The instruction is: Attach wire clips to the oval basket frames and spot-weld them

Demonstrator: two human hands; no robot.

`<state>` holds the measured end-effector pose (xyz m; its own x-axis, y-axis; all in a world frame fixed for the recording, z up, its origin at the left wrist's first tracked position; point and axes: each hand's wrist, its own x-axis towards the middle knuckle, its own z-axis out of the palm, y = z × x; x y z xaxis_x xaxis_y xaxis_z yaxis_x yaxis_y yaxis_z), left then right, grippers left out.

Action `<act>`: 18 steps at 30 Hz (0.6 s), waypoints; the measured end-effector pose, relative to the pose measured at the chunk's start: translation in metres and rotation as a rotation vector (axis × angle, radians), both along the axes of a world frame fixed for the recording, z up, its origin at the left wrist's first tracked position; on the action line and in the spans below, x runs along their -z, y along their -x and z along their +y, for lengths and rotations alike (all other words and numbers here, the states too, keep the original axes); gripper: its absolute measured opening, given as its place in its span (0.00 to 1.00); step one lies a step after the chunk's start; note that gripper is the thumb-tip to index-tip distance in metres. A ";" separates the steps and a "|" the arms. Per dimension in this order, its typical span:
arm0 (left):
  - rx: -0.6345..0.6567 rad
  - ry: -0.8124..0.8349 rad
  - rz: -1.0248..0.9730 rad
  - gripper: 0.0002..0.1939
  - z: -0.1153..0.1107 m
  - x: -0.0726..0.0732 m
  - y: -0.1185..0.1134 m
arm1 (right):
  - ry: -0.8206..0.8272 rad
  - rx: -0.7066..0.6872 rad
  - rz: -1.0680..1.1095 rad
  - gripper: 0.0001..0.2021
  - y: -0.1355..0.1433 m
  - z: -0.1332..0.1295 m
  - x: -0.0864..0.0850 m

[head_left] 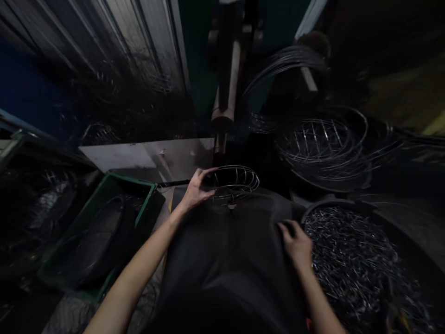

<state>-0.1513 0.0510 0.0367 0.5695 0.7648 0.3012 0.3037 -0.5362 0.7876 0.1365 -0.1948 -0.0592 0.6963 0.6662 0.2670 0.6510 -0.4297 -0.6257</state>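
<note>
A round wire frame [239, 178] with curved ribs is at the middle of the view, above a dark apron or cloth [239, 246]. My left hand [200, 188] grips its left side, with the thumb and fingers around the wires. My right hand [295, 241] is lower and to the right, over the cloth's edge, beside a tub of small metal pieces [351, 264]. Its fingers are bent and slightly blurred; whether a small piece is between them is too dark to tell.
A machine with a metal rod [223, 111] stands straight ahead. Wire rings [323, 144] lie piled at the upper right. A green crate [100, 185] holds a black basin [100, 236] on the left. Behind it is a pale board [139, 155].
</note>
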 end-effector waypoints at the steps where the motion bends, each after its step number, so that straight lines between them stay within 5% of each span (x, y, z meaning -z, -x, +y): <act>1: 0.003 -0.007 0.003 0.29 0.000 -0.002 -0.002 | 0.017 -0.037 0.055 0.23 0.018 0.009 -0.006; 6: 0.025 -0.032 0.035 0.31 0.004 0.000 -0.008 | -0.105 -0.254 0.234 0.21 0.046 0.055 -0.054; 10: 0.072 -0.058 0.068 0.30 0.006 0.002 -0.010 | -0.071 -0.593 0.219 0.16 0.053 0.109 -0.096; 14: 0.106 -0.060 0.083 0.30 0.005 -0.004 -0.010 | -0.006 -0.775 -0.097 0.16 0.074 0.154 -0.122; 18: 0.096 -0.044 0.054 0.30 0.003 -0.012 -0.009 | 0.023 -0.840 -0.557 0.14 0.085 0.166 -0.135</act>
<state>-0.1420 0.0544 0.0491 0.6559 0.6926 0.3001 0.2906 -0.5986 0.7465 0.0512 -0.0286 0.0762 -0.2206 0.8932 0.3918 0.9458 0.2941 -0.1378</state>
